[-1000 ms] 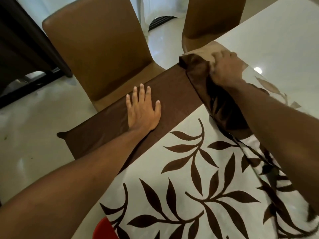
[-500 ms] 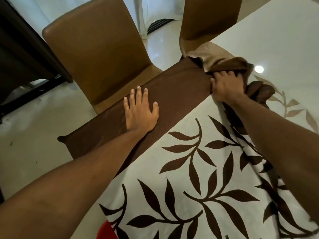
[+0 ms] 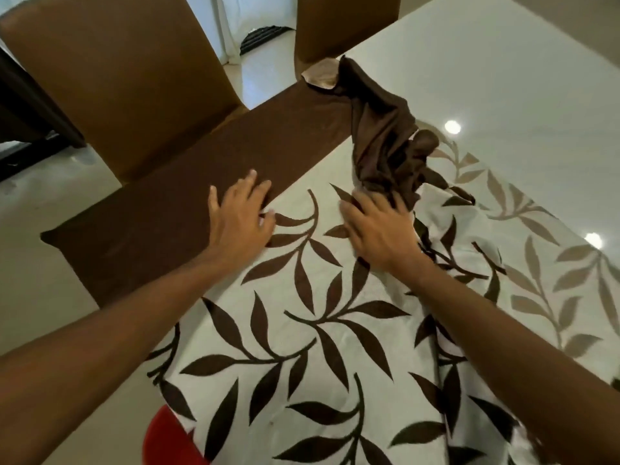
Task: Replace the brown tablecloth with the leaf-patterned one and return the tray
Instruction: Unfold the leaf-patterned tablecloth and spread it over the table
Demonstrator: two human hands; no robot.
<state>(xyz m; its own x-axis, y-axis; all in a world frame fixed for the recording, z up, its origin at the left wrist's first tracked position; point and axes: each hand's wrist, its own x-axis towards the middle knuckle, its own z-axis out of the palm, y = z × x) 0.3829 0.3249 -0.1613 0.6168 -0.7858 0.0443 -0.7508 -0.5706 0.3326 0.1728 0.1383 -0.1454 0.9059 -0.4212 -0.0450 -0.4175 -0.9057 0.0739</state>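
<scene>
On the glossy white table (image 3: 503, 78), the leaf-patterned tablecloth (image 3: 302, 330) lies spread over the near part, white with dark brown leaf sprigs, rumpled into folds along its right side. Along its left edge runs the brown cloth (image 3: 161, 216), a flat band that follows the table's edge and hangs over the near-left corner. At its far end the band is gathered into a twisted bunch that lies on the table top, with a tan underside showing at the far tip. Whether band and leaf cloth are one piece cannot be told.

The left hand (image 3: 240, 216) lies flat with its fingers spread, palm down across the line where the brown band meets the leaf print. The right hand (image 3: 379, 226) rests on the leaf print just beside it. Its fingers (image 3: 397, 201) reach forward to the lower end of the bunch, but they are blurred, so whether they pinch the fabric cannot be told.

A brown chair (image 3: 117, 78) stands against the table's left edge and a second chair (image 3: 345, 25) farther along. A red object (image 3: 167, 437) shows below the near edge, over the pale floor (image 3: 40, 297).
</scene>
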